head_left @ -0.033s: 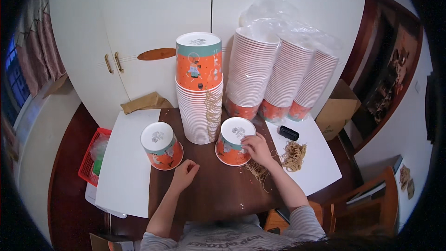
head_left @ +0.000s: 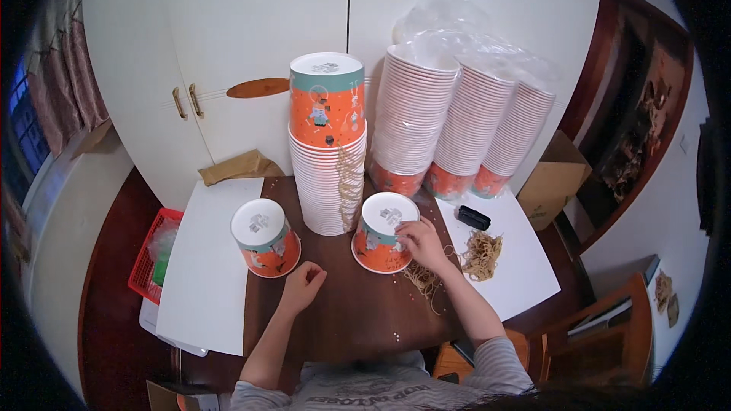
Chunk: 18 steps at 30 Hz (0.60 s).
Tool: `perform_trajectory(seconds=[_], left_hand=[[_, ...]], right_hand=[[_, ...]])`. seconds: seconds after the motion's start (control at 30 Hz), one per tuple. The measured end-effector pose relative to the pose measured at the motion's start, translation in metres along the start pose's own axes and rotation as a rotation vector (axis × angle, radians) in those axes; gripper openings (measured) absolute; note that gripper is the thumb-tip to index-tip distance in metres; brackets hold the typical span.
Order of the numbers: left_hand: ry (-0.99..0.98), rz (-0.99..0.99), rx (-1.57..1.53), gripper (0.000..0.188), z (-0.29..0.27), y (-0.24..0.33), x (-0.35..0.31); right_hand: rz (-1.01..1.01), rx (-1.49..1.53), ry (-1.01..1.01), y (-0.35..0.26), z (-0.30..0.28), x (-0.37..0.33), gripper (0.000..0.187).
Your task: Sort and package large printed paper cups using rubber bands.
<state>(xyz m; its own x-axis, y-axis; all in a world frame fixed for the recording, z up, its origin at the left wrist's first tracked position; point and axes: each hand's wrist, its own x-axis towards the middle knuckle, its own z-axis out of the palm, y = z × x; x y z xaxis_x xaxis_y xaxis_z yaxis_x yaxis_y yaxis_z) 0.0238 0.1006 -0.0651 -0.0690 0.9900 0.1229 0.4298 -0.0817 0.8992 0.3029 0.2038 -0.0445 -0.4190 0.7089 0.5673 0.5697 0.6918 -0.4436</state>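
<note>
Two upside-down orange paper buckets with teal bands and white bases stand before me: a left bucket [head_left: 263, 247] and a right bucket [head_left: 381, 240]. My left hand [head_left: 304, 283] hovers beside the left bucket's lower rim, fingers curled together; whether anything is inside them is hidden. At the right bucket's upper edge, my right hand [head_left: 420, 242] has its fingertips bunched against the side, and anything pinched there is too small to make out. Behind them rises a tall stack of nested buckets [head_left: 327, 160], thin tan bands hanging down its right side. Loose tan bands [head_left: 425, 281] lie under my right wrist.
Plastic-wrapped bucket stacks [head_left: 472, 114] stand at the back right, against white cabinets. A black object [head_left: 474, 218] and a pile of tan bands [head_left: 482, 255] lie on the table's white right part. A red basket [head_left: 145, 274] is at far left, a wooden chair [head_left: 601, 327] at lower right.
</note>
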Motion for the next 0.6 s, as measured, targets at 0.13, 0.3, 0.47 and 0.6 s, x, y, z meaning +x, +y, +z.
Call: perform_trajectory(seconds=[0.13, 0.3, 0.47, 0.6], left_hand=[[0.061, 0.117, 0.022, 0.036, -0.004, -0.006, -0.012], [0.015, 0.083, -0.328, 0.047, 0.002, 0.019, -0.028], [0.107, 0.055, -0.137, 0.035, 0.003, 0.047, -0.035], [0.142, 0.101, -0.201, 0.033, 0.000, 0.050, -0.036]], right_hand=[[0.531, 0.829, 0.015, -0.019, -0.013, 0.002, 0.008], [0.804, 1.498, -0.048, -0.029, -0.013, -0.008, 0.012], [0.912, 1.599, -0.085, -0.012, 0.017, -0.028, 0.014], [1.069, 1.601, -0.039, -0.015, 0.031, -0.027, 0.018]])
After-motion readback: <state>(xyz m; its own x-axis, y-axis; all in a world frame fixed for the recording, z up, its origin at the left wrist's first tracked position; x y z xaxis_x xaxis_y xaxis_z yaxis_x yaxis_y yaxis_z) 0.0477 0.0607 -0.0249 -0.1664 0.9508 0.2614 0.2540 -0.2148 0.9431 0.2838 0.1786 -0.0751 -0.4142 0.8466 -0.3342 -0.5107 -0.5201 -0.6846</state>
